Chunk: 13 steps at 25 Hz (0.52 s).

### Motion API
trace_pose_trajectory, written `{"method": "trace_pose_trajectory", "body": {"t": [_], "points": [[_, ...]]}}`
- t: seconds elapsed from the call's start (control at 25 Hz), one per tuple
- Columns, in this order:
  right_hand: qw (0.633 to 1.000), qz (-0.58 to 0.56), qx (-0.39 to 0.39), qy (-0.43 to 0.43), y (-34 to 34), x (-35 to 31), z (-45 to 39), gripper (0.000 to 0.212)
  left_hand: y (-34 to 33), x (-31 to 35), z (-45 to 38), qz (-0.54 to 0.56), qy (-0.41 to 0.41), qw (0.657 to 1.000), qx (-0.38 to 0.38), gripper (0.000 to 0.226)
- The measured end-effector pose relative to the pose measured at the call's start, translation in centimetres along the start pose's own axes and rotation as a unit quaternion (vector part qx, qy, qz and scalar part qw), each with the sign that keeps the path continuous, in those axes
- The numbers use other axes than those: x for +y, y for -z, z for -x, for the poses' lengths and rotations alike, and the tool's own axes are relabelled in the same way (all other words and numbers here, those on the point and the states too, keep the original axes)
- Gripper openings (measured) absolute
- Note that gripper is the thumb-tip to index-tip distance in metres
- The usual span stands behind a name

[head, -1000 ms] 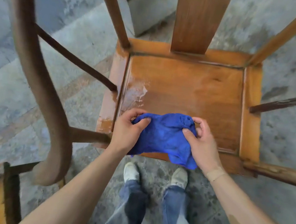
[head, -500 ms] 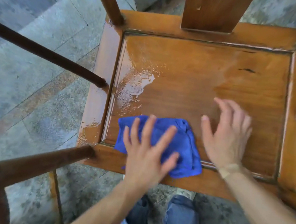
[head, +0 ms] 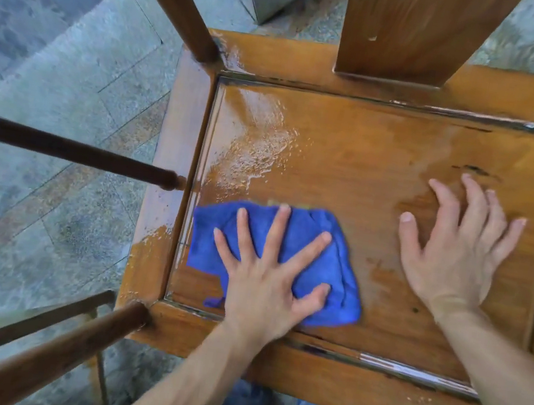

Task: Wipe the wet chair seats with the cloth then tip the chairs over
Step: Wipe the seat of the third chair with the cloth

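1. While water (head: 259,152) shines at 11 o'clock on the chair seat (head: 367,169), the left hand (head: 269,272) presses the blue cloth (head: 336,264) at 7 o'clock, fingers spread flat.
2. At 3 o'clock, the right hand (head: 455,251) rests flat, holding nothing; on wet wood it may slip.

One blue cloth (head: 285,257) lies under the left hand (head: 263,285), one of two hands in view; the right hand (head: 455,251) rests flat beside it on the single wooden chair seat (head: 384,171). One wet patch (head: 256,148) glistens just beyond the left hand's fingertips. One flat back slat (head: 412,30) rises beyond both hands.
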State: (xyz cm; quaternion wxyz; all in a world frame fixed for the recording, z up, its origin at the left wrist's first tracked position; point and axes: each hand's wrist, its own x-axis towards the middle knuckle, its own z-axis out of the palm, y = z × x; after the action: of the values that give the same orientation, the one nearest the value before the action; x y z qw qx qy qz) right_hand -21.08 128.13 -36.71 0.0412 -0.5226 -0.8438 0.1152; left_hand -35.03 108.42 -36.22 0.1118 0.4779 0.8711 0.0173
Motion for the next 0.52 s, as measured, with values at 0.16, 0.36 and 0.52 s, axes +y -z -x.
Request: {"method": "trace_pose_trajectory", "body": {"t": [0.16,0.36,0.52], "points": [[1.0,0.005,0.001,0.003,-0.2,0.1,-0.2,0.057,1.6,-2.8,-10.8,-0.022,0.007,1.0,0.016,0.065],[1.0,0.009,0.013,0.011,-0.5,0.1,-0.4,0.056,4.2,-5.3,-24.5,-0.02,0.039,0.998,0.034,0.056],[1.0,0.023,0.016,0.014,-0.7,0.2,-0.7,0.056,6.8,-5.2,-32.4,-0.049,0.05,0.997,-0.034,0.043]]}}
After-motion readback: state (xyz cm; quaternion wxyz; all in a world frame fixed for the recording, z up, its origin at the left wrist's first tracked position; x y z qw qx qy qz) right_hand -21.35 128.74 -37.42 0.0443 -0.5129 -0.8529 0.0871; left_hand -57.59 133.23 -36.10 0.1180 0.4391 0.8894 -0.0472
